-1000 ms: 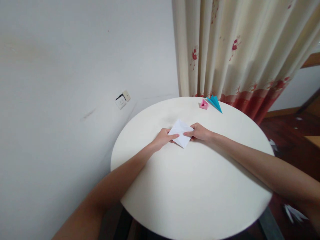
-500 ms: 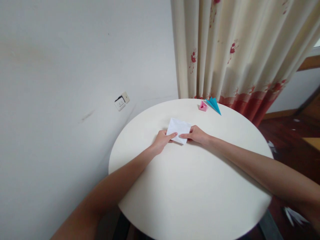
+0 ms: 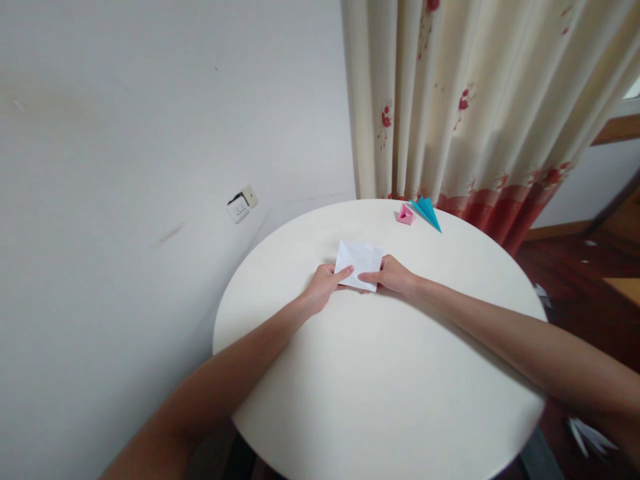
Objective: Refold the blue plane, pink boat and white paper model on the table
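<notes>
Paper (image 3: 358,262), white, matte, folded to a flat four-sided piece, lies on the far middle of our round table (image 3: 390,387), whose top is smooth, cream and unpatterned. Our left hand (image 3: 324,286) pinches the near-left edge, forefinger stretched flat over the sheet; our right hand (image 3: 391,273) grips the near-right corner, thumb on top, fingers curled. Near the far rim we list a small pink folded paper form (image 3: 405,214), angular and open-topped, just beside a blue folded paper dart (image 3: 427,211), sharp-pointed. Behind hangs a pleated cream curtain (image 3: 475,100) with red floral print; a plain white wall (image 3: 150,133) carries a socket plate (image 3: 241,204).
</notes>
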Tool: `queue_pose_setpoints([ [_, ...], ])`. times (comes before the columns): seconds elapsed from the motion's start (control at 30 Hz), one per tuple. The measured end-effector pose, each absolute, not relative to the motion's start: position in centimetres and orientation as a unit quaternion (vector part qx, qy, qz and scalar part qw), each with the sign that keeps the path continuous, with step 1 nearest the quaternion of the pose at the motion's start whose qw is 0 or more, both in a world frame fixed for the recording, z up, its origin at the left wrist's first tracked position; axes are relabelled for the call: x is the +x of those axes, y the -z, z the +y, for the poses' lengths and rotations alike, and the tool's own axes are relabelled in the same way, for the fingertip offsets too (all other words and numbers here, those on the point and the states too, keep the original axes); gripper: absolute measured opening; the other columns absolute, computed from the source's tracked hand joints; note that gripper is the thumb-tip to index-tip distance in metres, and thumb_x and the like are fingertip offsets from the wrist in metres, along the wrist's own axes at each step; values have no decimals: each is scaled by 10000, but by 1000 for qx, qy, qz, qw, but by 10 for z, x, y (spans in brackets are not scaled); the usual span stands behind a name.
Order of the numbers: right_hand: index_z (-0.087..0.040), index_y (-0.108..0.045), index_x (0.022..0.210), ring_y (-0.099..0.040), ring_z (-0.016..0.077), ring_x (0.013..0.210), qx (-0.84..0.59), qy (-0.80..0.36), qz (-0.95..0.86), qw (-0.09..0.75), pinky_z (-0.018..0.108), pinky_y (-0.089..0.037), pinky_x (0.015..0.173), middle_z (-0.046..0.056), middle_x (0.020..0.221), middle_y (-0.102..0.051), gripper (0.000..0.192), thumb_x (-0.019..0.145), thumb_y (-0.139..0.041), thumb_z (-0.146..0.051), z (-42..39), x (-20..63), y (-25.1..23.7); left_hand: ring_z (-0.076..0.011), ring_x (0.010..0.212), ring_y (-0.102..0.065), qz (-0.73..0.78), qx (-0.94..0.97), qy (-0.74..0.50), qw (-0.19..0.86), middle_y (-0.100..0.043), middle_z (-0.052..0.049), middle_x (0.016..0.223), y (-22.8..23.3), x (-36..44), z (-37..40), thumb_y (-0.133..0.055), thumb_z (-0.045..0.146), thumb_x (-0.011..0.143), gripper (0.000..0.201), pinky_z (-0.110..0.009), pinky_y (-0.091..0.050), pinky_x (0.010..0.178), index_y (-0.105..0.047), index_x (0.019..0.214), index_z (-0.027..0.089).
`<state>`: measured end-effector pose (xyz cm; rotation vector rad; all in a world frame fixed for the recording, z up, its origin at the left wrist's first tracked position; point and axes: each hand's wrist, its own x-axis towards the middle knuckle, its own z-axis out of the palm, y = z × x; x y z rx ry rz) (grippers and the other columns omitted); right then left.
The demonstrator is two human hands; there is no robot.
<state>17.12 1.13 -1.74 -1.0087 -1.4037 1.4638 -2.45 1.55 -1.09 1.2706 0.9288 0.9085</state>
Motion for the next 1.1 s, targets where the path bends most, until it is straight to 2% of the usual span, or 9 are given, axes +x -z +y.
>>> queue_pose_setpoints([
  [0.13,-110,-675,745,-584,133,526,-393,-593,-592,379,234,-430,481,52,639,-694,277,637,-818,-320,9,172,15,-265,781,-714,430,544,-411,592,-761,-146,865,11,-25,17,-838,541,647,516,-390,-558,773,-742,851,78],
  [0.23,-108,-671,762,-601,141,517,-394,-597,-609,343,219,-397,448,64,624,-696,278,665,-807,-330,8,174,13,-254,755,-705,438,532,-432,582,-758,-129,831,9,-27,20,-828,566,638,524,-367,-546,725,-740,842,92],
  [0.47,-108,-660,788,-628,144,538,-372,-610,-625,314,201,-383,439,68,657,-708,268,689,-794,-318,7,176,12,-200,851,-690,426,502,-517,547,-762,-112,939,3,-36,32,-850,469,637,448,-332,-527,837,-756,889,111],
  [0.7,-117,-672,784,-595,131,511,-382,-613,-617,311,208,-389,438,51,632,-702,246,665,-810,-282,3,175,6,-218,863,-691,442,511,-483,557,-761,-121,942,5,-34,29,-845,482,642,454,-356,-528,839,-752,889,113],
  [0.8,-113,-695,803,-582,124,538,-396,-616,-600,322,211,-403,457,47,665,-708,282,635,-840,-286,5,175,7,-215,848,-686,447,509,-486,552,-760,-111,918,3,-33,27,-855,472,625,439,-346,-525,820,-751,862,117],
  [0.93,-107,-727,809,-612,142,640,-413,-629,-528,394,243,-470,560,81,782,-736,330,603,-867,-324,8,176,8,-186,778,-669,451,508,-475,559,-753,-92,848,0,-34,24,-866,442,597,399,-303,-509,759,-755,805,120],
  [1.1,-110,-713,678,-584,129,578,-426,-604,-518,431,250,-452,562,51,641,-693,306,568,-876,-344,11,178,7,-157,691,-641,465,540,-406,572,-733,-76,764,-1,-32,17,-855,429,607,364,-261,-464,666,-753,757,114],
])
